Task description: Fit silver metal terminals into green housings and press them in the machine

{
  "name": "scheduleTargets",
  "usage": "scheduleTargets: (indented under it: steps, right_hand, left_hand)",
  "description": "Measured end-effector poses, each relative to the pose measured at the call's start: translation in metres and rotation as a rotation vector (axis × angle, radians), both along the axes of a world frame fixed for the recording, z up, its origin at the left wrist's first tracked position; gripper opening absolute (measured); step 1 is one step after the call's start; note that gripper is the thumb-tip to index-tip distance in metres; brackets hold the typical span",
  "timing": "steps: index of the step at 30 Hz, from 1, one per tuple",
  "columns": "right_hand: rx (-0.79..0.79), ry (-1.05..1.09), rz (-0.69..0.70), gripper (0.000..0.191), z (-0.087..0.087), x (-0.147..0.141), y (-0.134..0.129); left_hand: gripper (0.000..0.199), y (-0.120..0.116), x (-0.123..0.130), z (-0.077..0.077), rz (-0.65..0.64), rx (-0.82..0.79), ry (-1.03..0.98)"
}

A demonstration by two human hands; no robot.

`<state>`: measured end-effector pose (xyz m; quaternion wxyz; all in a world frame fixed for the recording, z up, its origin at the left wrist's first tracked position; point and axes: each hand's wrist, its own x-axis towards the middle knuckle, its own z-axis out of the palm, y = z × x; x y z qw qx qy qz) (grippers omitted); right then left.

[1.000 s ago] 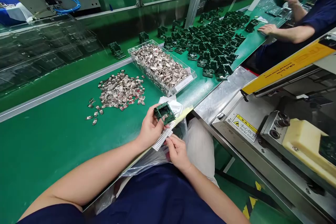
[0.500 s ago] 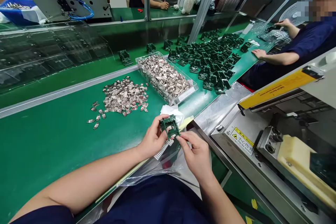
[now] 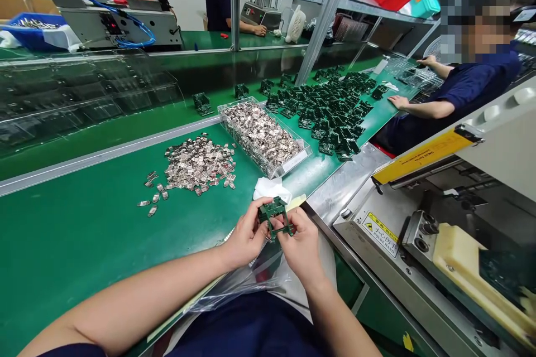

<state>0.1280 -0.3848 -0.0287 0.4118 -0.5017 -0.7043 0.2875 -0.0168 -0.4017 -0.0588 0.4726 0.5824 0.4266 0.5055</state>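
- Moved: right hand (image 3: 301, 245) has come up onto the green board (image 3: 274, 217), left hand (image 3: 247, 237) closed in from the other side, and both now meet at it. View has tipped up; more of the shelf above shows.
- Landmark: clear bin (image 3: 240, 148) of metal clips. Places below are from it.
- Far left, well behind it: blue tub (image 3: 37, 28).
- Just left of it: loose pile of clips (image 3: 199, 163) on the green bench (image 3: 84, 245).
- In front of it, left side: left hand curled, thumb and fingers pinching the board's left side.
- Just in front of its near corner: board, held tilted in the air between both hands, over a plastic bag (image 3: 247, 284).
- In front of it, right side: right hand pinching the board's right side. Exact finger contact partly hidden.
- Touching its near corner: white cloth (image 3: 270, 188), just behind the board.
- Just right of it: many green boards (image 3: 330, 114) spread on the bench.
- Well right of it: co-worker, one hand (image 3: 397, 102) flat on the bench, other hand (image 3: 427, 60) at a clear tray (image 3: 412, 75).
- Front right: steel machine (image 3: 385, 228) with a yellow strip (image 3: 419, 150).
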Motion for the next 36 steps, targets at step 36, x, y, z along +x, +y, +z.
scheduleTargets:
  steps: [36]
  right_hand:
    - [0.446,0.464,-0.952,0.056,0.050,0.323,-0.093]
  left_hand:
    - [0.059,0.087,0.300,0.123,-0.727,0.168,0.031]
